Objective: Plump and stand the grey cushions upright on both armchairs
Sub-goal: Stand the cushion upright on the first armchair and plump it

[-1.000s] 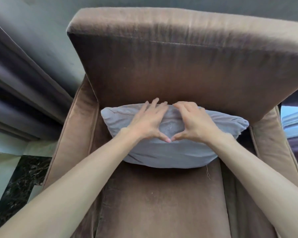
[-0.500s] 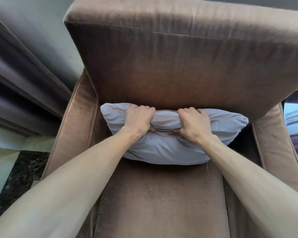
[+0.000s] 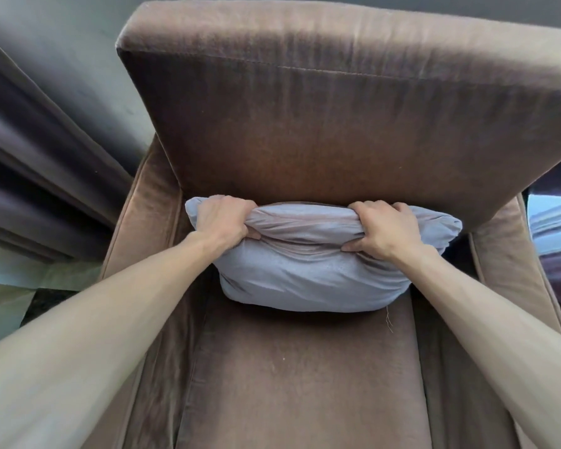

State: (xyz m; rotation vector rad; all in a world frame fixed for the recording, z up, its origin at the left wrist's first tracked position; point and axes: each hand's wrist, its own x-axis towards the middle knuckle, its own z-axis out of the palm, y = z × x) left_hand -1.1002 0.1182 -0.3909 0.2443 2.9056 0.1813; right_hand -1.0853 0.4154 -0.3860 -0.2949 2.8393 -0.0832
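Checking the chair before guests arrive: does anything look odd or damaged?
A loose thread dangles below the grey cushion onto the brown seat. Nothing else stands out.

No readable text, label, brand, number or sign appears anywhere.

A brown velvet armchair (image 3: 305, 384) with a tall padded backrest carries a single thing: a pale grey fabric cushion (image 3: 308, 280), soft and creased. The cushion sits at the rear of the seat, its top edge against the backrest (a loose thread hangs from its lower right corner onto the seat).
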